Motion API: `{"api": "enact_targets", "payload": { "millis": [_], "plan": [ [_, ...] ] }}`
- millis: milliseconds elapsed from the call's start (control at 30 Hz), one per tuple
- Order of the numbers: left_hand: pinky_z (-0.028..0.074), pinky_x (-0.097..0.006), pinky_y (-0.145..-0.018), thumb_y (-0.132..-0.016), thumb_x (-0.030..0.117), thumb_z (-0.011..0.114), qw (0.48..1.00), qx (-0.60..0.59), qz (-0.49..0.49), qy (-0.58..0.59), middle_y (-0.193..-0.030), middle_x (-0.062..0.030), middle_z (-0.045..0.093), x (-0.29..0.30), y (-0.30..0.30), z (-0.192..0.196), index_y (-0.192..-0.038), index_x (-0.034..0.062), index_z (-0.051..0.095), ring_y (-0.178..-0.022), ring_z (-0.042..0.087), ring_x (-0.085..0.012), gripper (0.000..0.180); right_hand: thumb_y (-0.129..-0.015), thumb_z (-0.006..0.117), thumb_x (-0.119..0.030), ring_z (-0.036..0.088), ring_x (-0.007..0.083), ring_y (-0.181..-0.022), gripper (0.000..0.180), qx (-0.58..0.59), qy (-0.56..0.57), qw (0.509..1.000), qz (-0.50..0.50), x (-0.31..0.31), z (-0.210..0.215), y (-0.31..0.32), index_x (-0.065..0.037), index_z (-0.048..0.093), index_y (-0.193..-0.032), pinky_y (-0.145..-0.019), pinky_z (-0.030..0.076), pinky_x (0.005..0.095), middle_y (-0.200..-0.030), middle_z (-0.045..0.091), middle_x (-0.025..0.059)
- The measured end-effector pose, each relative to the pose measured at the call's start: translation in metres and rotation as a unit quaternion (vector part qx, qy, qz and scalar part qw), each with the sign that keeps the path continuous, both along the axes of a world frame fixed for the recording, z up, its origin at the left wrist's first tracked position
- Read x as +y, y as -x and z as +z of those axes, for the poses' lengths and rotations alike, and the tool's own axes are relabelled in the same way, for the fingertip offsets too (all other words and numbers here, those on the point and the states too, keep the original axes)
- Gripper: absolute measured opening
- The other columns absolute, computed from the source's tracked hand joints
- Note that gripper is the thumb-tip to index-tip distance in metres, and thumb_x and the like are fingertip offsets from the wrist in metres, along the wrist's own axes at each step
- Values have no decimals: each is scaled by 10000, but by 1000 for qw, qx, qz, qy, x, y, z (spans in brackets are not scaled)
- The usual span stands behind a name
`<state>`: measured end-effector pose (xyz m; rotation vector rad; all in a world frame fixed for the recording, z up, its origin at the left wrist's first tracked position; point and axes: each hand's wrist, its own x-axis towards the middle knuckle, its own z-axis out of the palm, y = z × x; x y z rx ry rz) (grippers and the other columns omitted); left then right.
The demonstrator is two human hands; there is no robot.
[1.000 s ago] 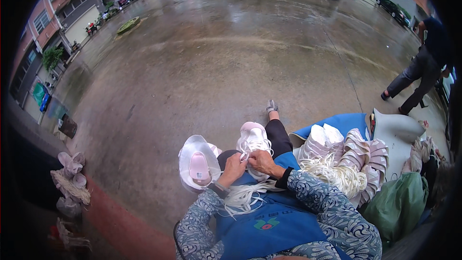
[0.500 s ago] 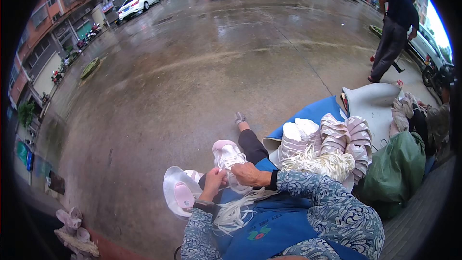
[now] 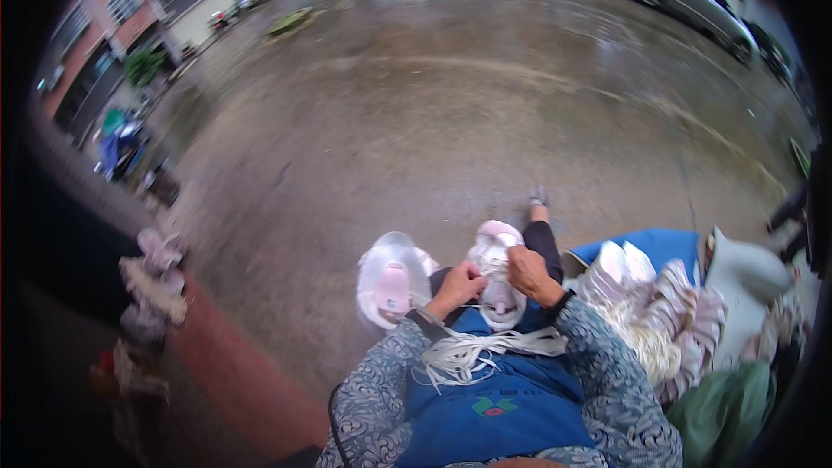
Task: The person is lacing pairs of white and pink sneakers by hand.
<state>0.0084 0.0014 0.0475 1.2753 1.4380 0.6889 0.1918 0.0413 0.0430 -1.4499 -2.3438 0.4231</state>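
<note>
The shoe lies between the hands, just ahead of the apron, long axis pointing away, toe outward. Left hand and right hand flank it, about equally near, both curled narrow; blur hides whether either pinches anything. Ground opens beyond; uppers crowd rightward.
</note>
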Motion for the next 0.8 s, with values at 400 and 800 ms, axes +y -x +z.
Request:
{"api": "enact_targets", "payload": {
  "millis": [400,800],
  "plan": [
    [477,-379,-598,-730,201,605,972,143,-28,-182,-643,-148,610,-23,0,-9,-656,18,568,-614,608,-287,200,-728,502,-34,594,415,-718,87,12,-24,1000,-17,7,-6,2,38,541,-758,-633,480,470,-798,584,250],
    [473,-408,-645,-756,210,585,834,318,-334,-303,-807,-147,581,-54,-25,10,-841,23,628,-783,576,-293,210,-739,531,-123,536,395,-742,125,195,40,980,-7,-12,5,-44,1,546,-752,-666,432,440,-761,550,220]
  ]
}}
